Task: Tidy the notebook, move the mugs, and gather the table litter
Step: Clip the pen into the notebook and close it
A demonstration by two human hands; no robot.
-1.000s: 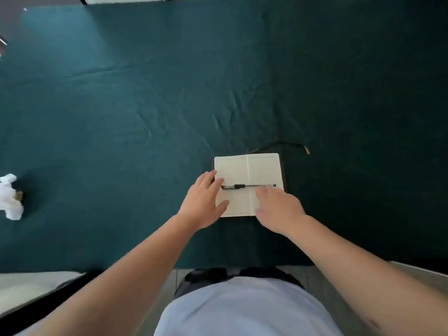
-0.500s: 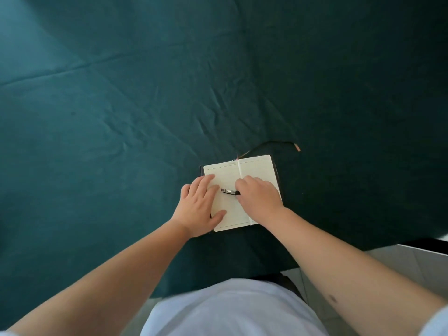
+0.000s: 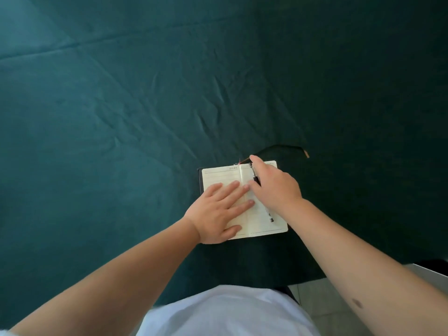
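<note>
Open cream-paged notebook [image 3: 257, 223] flat on table, black pen [image 3: 255, 177] lengthwise over right page

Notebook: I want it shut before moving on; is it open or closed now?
Open: the notebook shows both pages, left hand flat on it.

We can't see the pen [image 3: 255, 177] middle under the right hand [image 3: 274, 187]; left hand [image 3: 218, 209] covers notebook [image 3: 261, 221] text.

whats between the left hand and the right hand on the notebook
Only bare page of the notebook separates the left hand from the right hand holding the pen, head view.
</note>
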